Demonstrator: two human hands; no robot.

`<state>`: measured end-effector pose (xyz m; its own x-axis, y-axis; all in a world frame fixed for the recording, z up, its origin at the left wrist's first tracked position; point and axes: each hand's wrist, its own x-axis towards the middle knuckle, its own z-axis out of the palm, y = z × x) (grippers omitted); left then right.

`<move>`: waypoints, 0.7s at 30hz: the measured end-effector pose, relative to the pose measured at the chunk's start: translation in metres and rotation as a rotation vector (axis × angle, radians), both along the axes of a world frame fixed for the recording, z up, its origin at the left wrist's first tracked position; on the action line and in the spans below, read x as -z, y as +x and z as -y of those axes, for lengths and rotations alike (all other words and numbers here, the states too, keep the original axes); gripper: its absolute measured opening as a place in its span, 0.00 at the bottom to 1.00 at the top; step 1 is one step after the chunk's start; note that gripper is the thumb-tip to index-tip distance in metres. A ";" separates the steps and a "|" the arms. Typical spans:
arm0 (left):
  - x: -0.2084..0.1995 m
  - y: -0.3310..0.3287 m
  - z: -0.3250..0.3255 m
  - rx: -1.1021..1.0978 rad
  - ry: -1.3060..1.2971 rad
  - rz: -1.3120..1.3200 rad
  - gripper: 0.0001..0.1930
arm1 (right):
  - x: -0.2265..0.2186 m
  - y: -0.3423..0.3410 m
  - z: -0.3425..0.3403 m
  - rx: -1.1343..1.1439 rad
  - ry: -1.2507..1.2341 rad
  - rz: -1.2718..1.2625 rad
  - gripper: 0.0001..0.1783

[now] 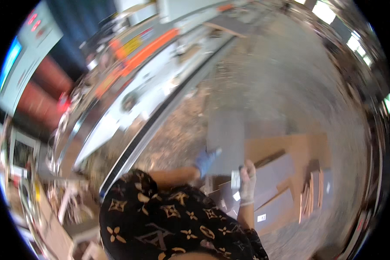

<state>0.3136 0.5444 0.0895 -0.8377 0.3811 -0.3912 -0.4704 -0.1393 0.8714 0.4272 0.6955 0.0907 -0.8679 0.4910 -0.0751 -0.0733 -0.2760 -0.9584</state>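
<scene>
A grey rectangular board (226, 138) is held out in front of my body, between my two hands. My left hand (206, 161), in a blue glove, grips its left edge near the close end, with the thumb lying on top. My right hand (247, 180), in a pale glove, is closed at the board's near right corner. Beside the right fingers a white printed label (235, 179) shows on the board's near end. Motion blurs the picture, and the fingers under the board are hidden.
Below and right, several grey-brown boards (273, 173) lie loosely on a brown sheet (313, 149). A small upright stack (315, 195) stands at its right. Leftward runs a long machine with a metal rail (160, 115) and orange guard (149, 50). A control cabinet (32, 56) is far left.
</scene>
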 end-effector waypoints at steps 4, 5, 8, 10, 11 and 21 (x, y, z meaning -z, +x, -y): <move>0.005 -0.063 0.132 -0.596 -0.047 -0.106 0.24 | 0.013 -0.053 0.069 -0.205 -0.105 0.075 0.20; 0.018 -0.079 0.170 -0.641 0.059 -0.171 0.24 | 0.014 -0.056 0.084 -0.238 -0.110 0.096 0.20; 0.005 -0.110 0.251 -0.807 0.043 -0.032 0.32 | 0.031 -0.064 0.110 -0.379 -0.095 0.159 0.14; 0.048 -0.148 0.310 -0.889 -0.198 -0.030 0.34 | 0.036 -0.070 0.131 -0.412 -0.168 0.183 0.14; 0.068 -0.171 0.329 -0.915 -0.319 -0.029 0.36 | 0.036 -0.073 0.138 -0.404 -0.168 0.203 0.14; 0.109 -0.340 0.372 -1.020 0.245 0.121 0.30 | 0.044 -0.097 0.167 -0.261 -0.083 0.327 0.18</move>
<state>-0.0263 0.1725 -0.0192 -0.7665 -0.4019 -0.5009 -0.1130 -0.6833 0.7213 0.3301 0.5280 0.0464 -0.8862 0.2391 -0.3969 0.3133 -0.3219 -0.8934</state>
